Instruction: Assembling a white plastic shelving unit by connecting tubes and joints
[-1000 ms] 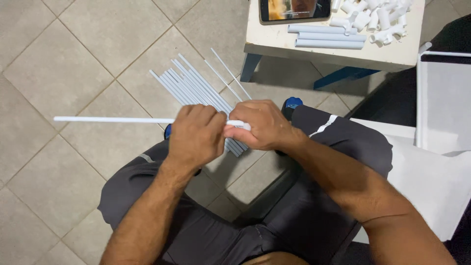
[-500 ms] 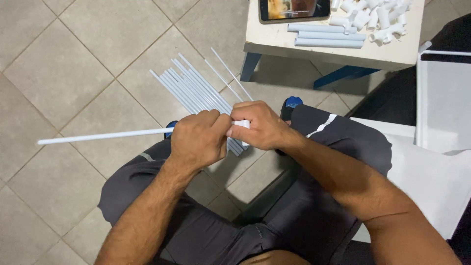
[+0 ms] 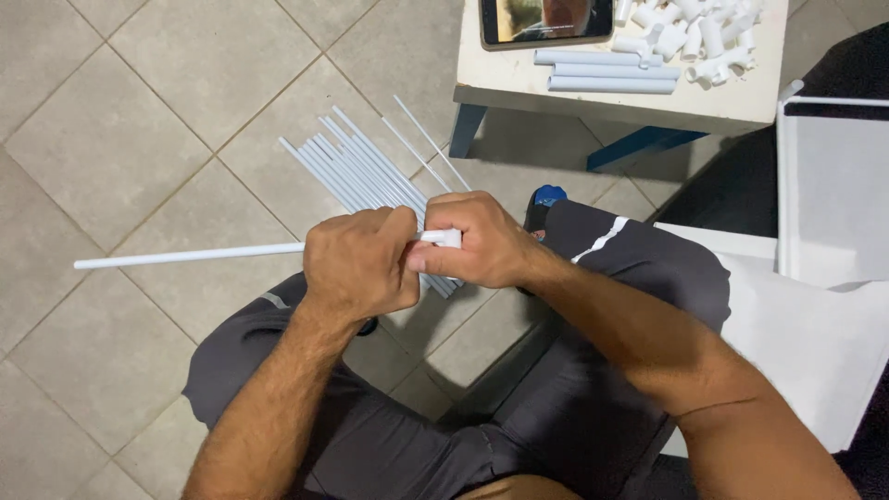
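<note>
Since the earlier frames the long white rod (image 3: 190, 255) has slid further out to the left, its free end now near the left edge of the frame, and the hands have shifted slightly toward the centre. The left hand (image 3: 356, 264) is closed in a full fist around the rod, which leaves the fist on its left side and runs almost level across the beige floor tiles (image 3: 120, 111). The right hand (image 3: 482, 245) pinches a short white tube fitting (image 3: 443, 238) between thumb and curled fingers, the fitting just showing in the gap between the two hands, at the rod's near end; whether rod and fitting are joined is hidden by the fingers. Behind the hands, a loose fan of thin white rods (image 3: 356, 171) lies on the tiles, slanting from upper left toward the centre. At the top of the frame, a small cream table (image 3: 611, 102) with blue legs carries a dark tablet (image 3: 546, 20) with a lit screen, three smooth pale grey pipe lengths (image 3: 607, 71) lying side by side, and a heap of short white tube connectors (image 3: 694, 32). The person wears dark grey shorts (image 3: 593, 389) with a white stripe. A white chair (image 3: 824, 185) stands at the right edge.
</note>
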